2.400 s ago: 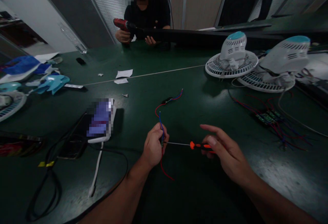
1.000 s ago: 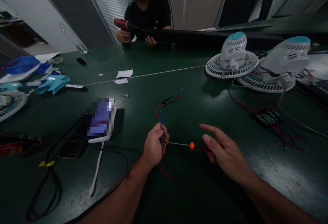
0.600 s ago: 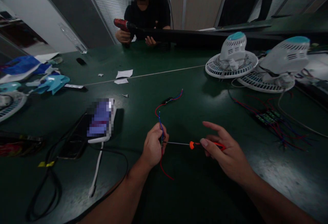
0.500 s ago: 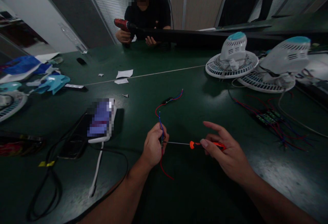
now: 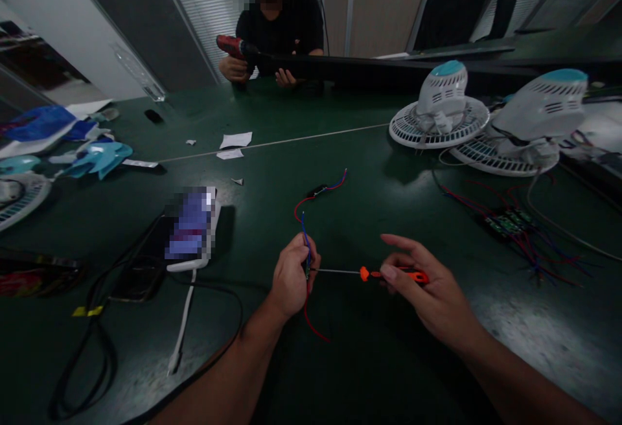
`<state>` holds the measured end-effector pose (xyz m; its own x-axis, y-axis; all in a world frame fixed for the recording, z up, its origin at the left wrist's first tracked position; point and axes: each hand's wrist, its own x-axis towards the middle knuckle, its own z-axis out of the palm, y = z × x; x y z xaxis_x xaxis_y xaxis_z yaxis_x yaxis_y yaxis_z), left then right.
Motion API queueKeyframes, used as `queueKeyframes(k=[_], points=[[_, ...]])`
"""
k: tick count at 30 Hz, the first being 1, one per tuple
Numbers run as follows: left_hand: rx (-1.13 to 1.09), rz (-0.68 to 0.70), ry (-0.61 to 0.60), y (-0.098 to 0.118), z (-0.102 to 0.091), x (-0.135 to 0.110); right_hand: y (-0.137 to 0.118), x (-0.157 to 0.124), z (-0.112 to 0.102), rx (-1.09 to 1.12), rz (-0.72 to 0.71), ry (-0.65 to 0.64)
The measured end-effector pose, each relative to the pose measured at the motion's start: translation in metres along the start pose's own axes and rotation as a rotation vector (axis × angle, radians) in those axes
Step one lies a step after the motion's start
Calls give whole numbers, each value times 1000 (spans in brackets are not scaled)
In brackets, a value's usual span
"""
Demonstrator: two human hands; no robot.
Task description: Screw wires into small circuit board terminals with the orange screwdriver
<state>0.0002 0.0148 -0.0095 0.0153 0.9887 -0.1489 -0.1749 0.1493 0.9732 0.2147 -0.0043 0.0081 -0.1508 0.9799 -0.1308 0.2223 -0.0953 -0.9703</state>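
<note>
Dark green counter (image 5: 272, 111) fills the view. At its far edge sits a second person (image 5: 284, 20), holding a red drill (image 5: 230, 46) in one hand with the other hand on a long black object.

Two white fans, the nearer fan (image 5: 529, 127) and the farther fan (image 5: 440, 111), lie face down at the right. A green circuit board (image 5: 508, 223) with loose leads lies just in front of them. A white device (image 5: 192, 230) with black cables (image 5: 97, 347) lies at the left.

The hands are held apart over the near centre of the counter. Left hand (image 5: 290, 277) is closed in a fist on the red and blue wires (image 5: 304, 227), which run up and away across the counter. Right hand (image 5: 432, 295) pinches the orange handle of the screwdriver (image 5: 365, 274) between thumb and fingers, forefinger extended. The shaft lies level and its tip meets the left fist. The part at the tip is too small to identify.
</note>
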Motion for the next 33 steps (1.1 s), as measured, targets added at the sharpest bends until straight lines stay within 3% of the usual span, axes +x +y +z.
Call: queueKeyframes(k=[3, 7, 28, 33], points=[[5, -2, 4, -2, -1, 0, 0, -1, 0, 35, 93, -4], [-12, 1, -9, -5, -2, -1, -1, -1, 0, -78, 160, 43], [9, -19, 4, 2, -1, -2, 2, -1, -1, -43, -40, 23], [28, -27, 15, 4, 1, -3, 2, -3, 0, -9, 30, 17]])
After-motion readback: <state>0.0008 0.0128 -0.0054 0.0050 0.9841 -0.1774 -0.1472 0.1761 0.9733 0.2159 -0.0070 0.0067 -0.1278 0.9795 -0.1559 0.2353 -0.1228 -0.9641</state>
